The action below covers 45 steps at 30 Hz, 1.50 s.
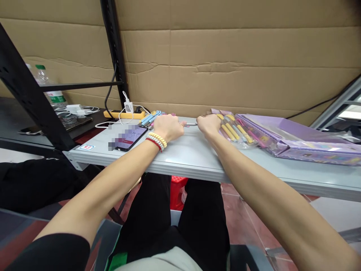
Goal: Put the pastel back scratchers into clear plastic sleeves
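Observation:
My left hand (pixel 168 127) rests as a closed fist on the grey shelf table (pixel 186 158), with beaded bracelets on its wrist. My right hand (pixel 208 124) is also closed, a short way to the right. A thin silvery pen-like rod (pixel 190 124) spans the gap between the two fists, and each hand grips one end. Just behind my left hand lies a bunch of blue, yellow and pink pens (pixel 153 115). Right of my right hand are clear packets of yellow and pink pens (pixel 236 130).
A phone (pixel 128 137) lies on the table left of my left hand. A yellow power strip (pixel 124 113) with chargers sits behind it. Purple packages (pixel 304 145) fill the right side. A black rack post (pixel 114 49) and cardboard wall stand behind; water bottles (pixel 49 88) at left.

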Motion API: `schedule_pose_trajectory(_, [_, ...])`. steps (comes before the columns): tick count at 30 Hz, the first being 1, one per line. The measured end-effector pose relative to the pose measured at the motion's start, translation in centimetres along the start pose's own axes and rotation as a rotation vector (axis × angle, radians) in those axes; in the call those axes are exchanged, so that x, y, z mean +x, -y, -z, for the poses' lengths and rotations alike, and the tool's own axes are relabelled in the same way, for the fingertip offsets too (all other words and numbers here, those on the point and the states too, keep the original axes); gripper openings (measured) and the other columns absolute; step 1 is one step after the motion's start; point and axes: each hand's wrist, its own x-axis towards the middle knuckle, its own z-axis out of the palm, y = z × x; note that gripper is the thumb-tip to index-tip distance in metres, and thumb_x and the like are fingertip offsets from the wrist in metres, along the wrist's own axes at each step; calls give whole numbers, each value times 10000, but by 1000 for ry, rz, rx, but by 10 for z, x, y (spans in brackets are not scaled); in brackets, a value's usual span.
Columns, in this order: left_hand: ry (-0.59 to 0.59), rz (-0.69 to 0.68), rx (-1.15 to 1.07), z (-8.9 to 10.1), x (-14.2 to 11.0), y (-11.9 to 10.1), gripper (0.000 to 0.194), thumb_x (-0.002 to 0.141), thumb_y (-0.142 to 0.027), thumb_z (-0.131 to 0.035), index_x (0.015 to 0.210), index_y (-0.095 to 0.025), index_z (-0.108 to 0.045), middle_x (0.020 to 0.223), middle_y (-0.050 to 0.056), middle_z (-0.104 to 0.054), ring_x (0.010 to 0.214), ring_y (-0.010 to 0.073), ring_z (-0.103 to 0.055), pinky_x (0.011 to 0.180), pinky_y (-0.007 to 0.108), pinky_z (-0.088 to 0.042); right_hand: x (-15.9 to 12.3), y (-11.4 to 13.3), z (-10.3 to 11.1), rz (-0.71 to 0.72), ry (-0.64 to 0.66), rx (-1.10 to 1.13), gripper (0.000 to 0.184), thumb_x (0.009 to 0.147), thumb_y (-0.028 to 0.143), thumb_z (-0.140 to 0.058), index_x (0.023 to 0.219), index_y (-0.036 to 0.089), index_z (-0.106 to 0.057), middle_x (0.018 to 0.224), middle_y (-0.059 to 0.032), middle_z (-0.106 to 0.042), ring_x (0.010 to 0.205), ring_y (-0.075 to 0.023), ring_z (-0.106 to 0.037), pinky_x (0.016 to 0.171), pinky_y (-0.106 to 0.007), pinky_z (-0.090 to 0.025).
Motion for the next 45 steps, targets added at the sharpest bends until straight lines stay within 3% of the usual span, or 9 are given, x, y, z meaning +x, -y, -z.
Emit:
schedule_pose_trajectory(4, [-2,-5,3,1,-2,-3,557,881,-530,-371,949,-108,-727,916,184,-679,979,340,-616,827,409,-414,1,-1,-3,7,-11,27,164,590,237,-577,677,146,-682,730,-167,-663,803,-298,-625,709,-353,-468])
schedule_pose_trajectory(16, [-5,2,34,2,-6,-8,574,890,-530,-353,937,-105,-735,919,185,-685,940,316,-635,787,380,-431,-4,1,-2,-3,29,-34,224,625,233,-548,746,115,-695,884,-222,-684,868,-340,-636,706,-364,-461])
schedule_pose_trajectory(23, [-44,-67,64,-5,-7,-6,579,900,-519,-315,939,-112,-726,868,165,-688,874,283,-652,761,367,-442,2,-7,-1,58,112,-15,98,631,238,-529,548,192,-550,627,-88,-612,658,-227,-562,595,-306,-379])
schedule_pose_trajectory(28, [-58,-186,67,-14,0,3,399,836,-406,-457,1031,-136,-676,895,130,-695,860,273,-650,735,349,-449,5,-7,3,152,25,112,191,658,247,-530,489,209,-451,513,-3,-494,567,-151,-448,566,-275,-328])
schedule_pose_trajectory(31, [-72,-168,37,-18,6,9,312,821,-299,-464,1000,-171,-685,916,111,-701,871,264,-648,719,342,-446,8,-9,5,200,-34,239,179,641,213,-537,501,205,-427,521,22,-477,569,-129,-428,577,-259,-338])
schedule_pose_trajectory(34, [-97,-130,-2,-20,12,17,288,834,-312,-464,921,-194,-712,918,103,-707,882,266,-645,720,348,-439,16,-13,5,187,-56,431,125,613,188,-543,546,199,-439,548,36,-472,568,-113,-430,572,-243,-363])
schedule_pose_trajectory(39, [-109,-81,-70,-21,16,30,286,833,-412,-526,877,-232,-744,868,90,-715,864,259,-634,727,347,-426,22,-17,-1,24,108,796,163,580,161,-567,671,209,-440,563,58,-479,480,-98,-446,434,-218,-359])
schedule_pose_trajectory(45, [-170,-80,-99,-21,18,36,235,827,-379,-556,914,-283,-752,898,64,-711,880,237,-624,774,348,-410,10,-17,-5,-249,413,630,202,683,223,-649,754,203,-461,530,20,-520,358,-114,-457,297,-198,-215])
